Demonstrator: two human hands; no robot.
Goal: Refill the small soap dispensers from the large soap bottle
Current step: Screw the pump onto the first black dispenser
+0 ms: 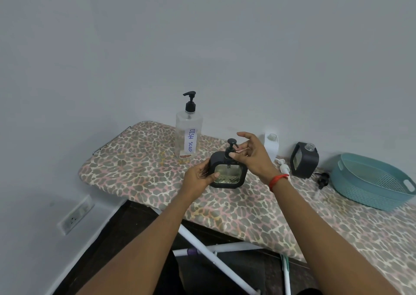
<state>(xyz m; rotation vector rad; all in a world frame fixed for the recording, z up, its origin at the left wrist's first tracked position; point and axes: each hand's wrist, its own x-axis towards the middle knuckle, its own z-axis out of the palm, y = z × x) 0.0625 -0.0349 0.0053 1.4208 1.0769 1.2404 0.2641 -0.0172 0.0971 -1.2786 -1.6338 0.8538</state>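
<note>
A black square soap dispenser with a clear window and a black pump on top is held above the board's near edge. My left hand grips its left side. My right hand has its fingers at the pump collar, upper fingers spread. The tall clear bottle labelled DISH SOAP, with a black pump, stands upright behind them, nearly empty. A second black dispenser stands at the right with no pump in its neck. A white dispenser without a pump stands behind my right hand.
Everything rests on a leopard-print ironing board against a grey wall. A white pump and a black pump lie loose on it. A teal plastic basket sits at the far right. White board legs cross below.
</note>
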